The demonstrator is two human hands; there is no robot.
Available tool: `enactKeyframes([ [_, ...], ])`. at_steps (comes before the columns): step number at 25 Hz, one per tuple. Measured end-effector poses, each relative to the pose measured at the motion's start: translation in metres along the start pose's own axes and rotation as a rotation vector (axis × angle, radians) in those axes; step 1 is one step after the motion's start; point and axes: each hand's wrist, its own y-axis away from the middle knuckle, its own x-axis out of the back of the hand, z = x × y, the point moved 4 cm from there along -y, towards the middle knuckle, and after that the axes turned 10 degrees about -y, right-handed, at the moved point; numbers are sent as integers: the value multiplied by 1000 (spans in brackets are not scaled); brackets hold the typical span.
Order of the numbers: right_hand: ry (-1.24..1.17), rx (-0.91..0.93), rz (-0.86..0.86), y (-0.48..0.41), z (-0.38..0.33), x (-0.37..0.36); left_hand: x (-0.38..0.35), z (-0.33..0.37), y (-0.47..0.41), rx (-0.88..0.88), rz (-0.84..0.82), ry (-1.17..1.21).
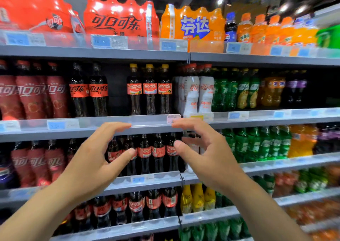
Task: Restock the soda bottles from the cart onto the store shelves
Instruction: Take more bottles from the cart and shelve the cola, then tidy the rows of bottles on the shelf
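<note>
My left hand (95, 158) and my right hand (204, 154) are raised in front of the store shelves (92, 128), palms facing each other, fingers loosely curved, holding nothing. Between them, behind on the lower shelf, stands a row of small cola bottles (150, 152) with red labels. On the shelf above stand three yellow-capped cola bottles (150, 90), with a dark gap (116, 90) to their left. Neither hand touches a bottle. The cart is not in view.
Red-wrapped cola bottles (31, 95) fill the left; white bottles (198, 93) and green soda bottles (244, 91) fill the right. Shrink-wrapped red packs (119, 18) and an orange pack (193, 23) sit on the top shelf. Clear price rails (147, 119) edge each shelf.
</note>
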Motion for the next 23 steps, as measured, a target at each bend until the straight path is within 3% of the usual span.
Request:
enactKeyframes([
  [9,43,17,-38,83,-52,-27,45,31,77,-142,-51,57],
  [13,15,-17,-78,102,-63,-76,72,-25,129,19,-92,34],
  [23,-56,-64,-216,155,-91,-320,208,-182,338,389,-211,-8],
])
